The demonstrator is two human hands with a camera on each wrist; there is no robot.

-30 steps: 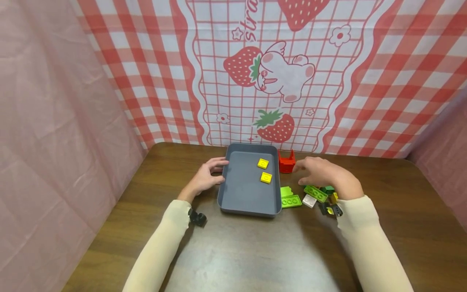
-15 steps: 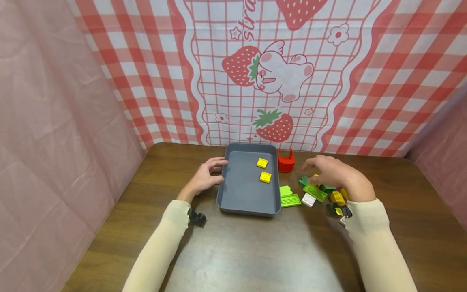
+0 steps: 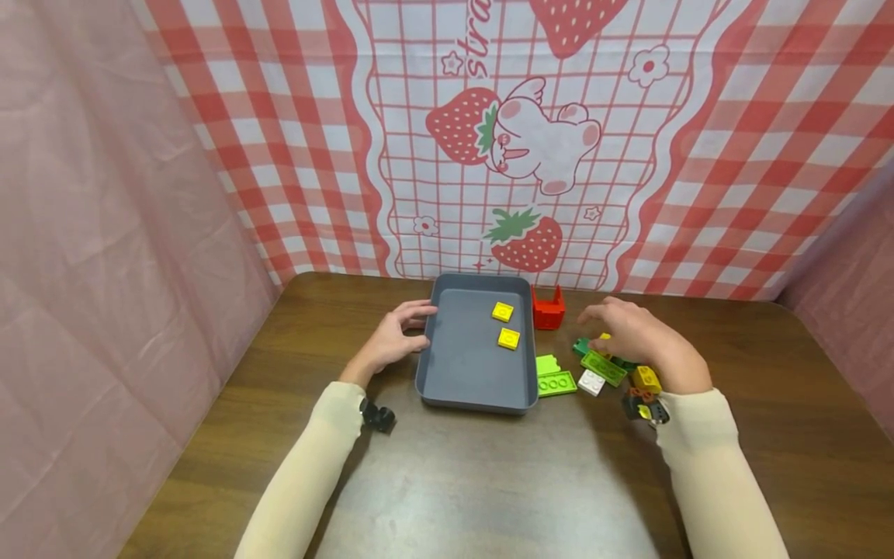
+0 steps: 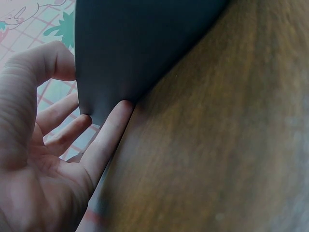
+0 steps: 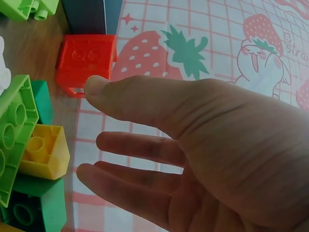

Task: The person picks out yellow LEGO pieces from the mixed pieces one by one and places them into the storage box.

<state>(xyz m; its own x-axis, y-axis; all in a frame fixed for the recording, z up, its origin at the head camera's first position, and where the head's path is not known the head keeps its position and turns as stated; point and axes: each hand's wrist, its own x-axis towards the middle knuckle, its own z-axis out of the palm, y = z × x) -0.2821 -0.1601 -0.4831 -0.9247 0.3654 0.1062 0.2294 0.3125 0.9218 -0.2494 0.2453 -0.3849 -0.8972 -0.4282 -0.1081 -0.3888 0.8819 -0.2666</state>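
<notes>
A dark grey tray [image 3: 464,373] lies on the table with two yellow square bricks inside, a rear one [image 3: 502,312] and a front one [image 3: 509,338]. My left hand [image 3: 393,340] is at the tray's left side. In the left wrist view its fingertips [image 4: 126,105] touch the tray's outer wall [image 4: 130,53], fingers mostly straight. Over the pile of building bricks, my right hand [image 3: 639,334] has its fingers spread and holds nothing. Under and around it are a green plate brick [image 3: 604,368], a white brick [image 3: 590,382] and a yellow brick [image 3: 646,379].
A red open-framed brick [image 3: 549,312] stands by the tray's rear right corner. Two light green pieces [image 3: 556,383] lie against its right side. A checked strawberry cloth [image 3: 321,155] hangs behind the table [image 3: 447,481]. Black cameras [image 3: 378,418] sit on both wrists.
My right hand has moved right, away from the red brick and over the pile, then stayed nearly in place. The left hand and tray have not moved.
</notes>
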